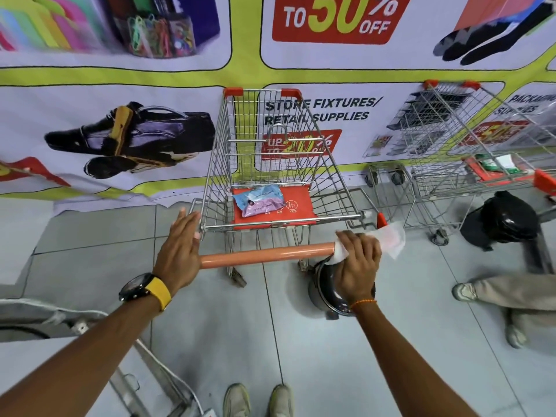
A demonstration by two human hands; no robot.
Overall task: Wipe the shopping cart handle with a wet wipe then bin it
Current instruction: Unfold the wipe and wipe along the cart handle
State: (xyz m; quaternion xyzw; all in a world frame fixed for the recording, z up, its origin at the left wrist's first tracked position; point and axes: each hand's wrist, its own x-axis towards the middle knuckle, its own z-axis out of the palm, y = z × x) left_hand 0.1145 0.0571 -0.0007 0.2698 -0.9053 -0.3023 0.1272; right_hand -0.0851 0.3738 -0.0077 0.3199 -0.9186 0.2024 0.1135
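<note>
A wire shopping cart [270, 164] stands in front of me with an orange handle [266, 255] running left to right. My right hand [358, 263] grips the handle's right end, closed over a white wet wipe [391, 240] that sticks out to the right. My left hand [180, 251] rests on the handle's left end, fingers stretched forward, holding nothing. A blue and pink wipes pack [260, 200] lies on the cart's red child seat [301, 206]. A black bin with a bag [501, 219] sits on the floor at the right.
A printed banner wall [120, 130] is right behind the cart. A second cart [469, 152] stands to the right. Another person's legs and shoes [493, 293] are at the right. A dark round object [326, 288] lies under my right hand. My shoes [258, 400] are below.
</note>
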